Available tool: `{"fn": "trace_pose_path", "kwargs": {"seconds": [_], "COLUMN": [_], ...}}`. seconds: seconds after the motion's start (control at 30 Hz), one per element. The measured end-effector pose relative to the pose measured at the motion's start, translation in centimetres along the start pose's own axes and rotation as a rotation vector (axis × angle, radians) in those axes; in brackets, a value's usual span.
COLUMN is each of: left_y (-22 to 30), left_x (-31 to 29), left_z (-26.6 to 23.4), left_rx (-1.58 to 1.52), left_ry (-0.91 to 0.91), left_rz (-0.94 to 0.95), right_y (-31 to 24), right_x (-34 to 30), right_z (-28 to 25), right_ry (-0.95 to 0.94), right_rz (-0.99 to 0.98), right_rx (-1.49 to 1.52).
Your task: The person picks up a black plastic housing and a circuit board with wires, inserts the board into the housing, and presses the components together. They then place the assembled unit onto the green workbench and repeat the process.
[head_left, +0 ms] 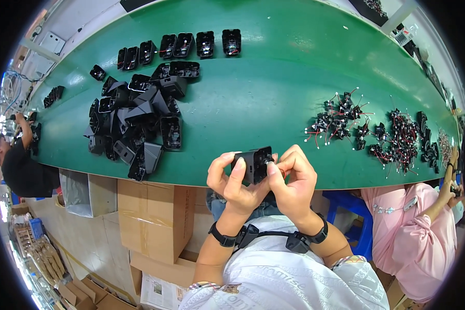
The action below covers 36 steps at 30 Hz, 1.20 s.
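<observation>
Over the near edge of the green table (274, 93), I hold a black plastic housing (252, 164) with its hollow side turned toward the right. My left hand (232, 183) is closed around its left side, thumb and fingers gripping the walls. At the hollow side, my right hand (297, 178) is closed in a pinch, its fingertips touching the housing's rim. A bit of red wire shows between the right fingers; the rest of what they pinch is hidden.
Left of my hands lies a heap of black housings (134, 113), with a row of wired housings (183, 45) behind it. Several small black parts with red wires (400, 137) lie at the right. Co-workers sit at both ends; a cardboard box (147, 217) stands below the table edge.
</observation>
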<state>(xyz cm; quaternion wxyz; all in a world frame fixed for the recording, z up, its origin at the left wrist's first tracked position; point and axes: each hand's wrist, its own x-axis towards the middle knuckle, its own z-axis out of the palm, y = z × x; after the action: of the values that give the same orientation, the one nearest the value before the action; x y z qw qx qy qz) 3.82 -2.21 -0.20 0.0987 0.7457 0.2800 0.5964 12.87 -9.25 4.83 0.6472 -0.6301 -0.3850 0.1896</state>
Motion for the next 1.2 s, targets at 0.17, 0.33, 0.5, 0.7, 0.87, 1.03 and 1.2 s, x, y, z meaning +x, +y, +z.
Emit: {"fn": "trace_pose_path", "kwargs": {"seconds": [0.17, 0.33, 0.5, 0.7, 0.87, 1.03, 1.2], "left_y": [-0.7, -0.7, -1.0, -0.5, -0.3, -0.6, -0.2], "left_x": [0.0, 0.0, 0.1, -0.2, 1.0, 3.1, 3.1], "left_z": [0.3, 0.5, 0.4, -0.3, -1.2, -1.8, -1.9], "left_rx": [-0.085, -0.139, -0.255, -0.494, -0.551, -0.519, -0.422], "left_ry": [-0.024, 0.053, -0.026, -0.157, -0.452, -0.575, -0.585], "left_rz": [0.026, 0.025, -0.088, -0.34, -0.439, -0.237, -0.258], "right_y": [-0.6, -1.7, -0.7, -1.4, -2.3, -3.8, -3.0], "right_x": [1.2, 2.6, 3.1, 3.2, 4.3, 4.9, 3.8], "right_z": [-1.3, -2.5, -3.9, -5.7, -7.6, -6.9, -6.8], "right_ry": [-0.118, -0.251, -0.332, -0.458, -0.556, -0.777, -0.684], "right_rz": [0.115, 0.475, -0.109, -0.231, -0.386, -0.501, -0.478], "right_rx": [0.13, 0.35, -0.208, -0.203, -0.312, -0.481, -0.577]}}
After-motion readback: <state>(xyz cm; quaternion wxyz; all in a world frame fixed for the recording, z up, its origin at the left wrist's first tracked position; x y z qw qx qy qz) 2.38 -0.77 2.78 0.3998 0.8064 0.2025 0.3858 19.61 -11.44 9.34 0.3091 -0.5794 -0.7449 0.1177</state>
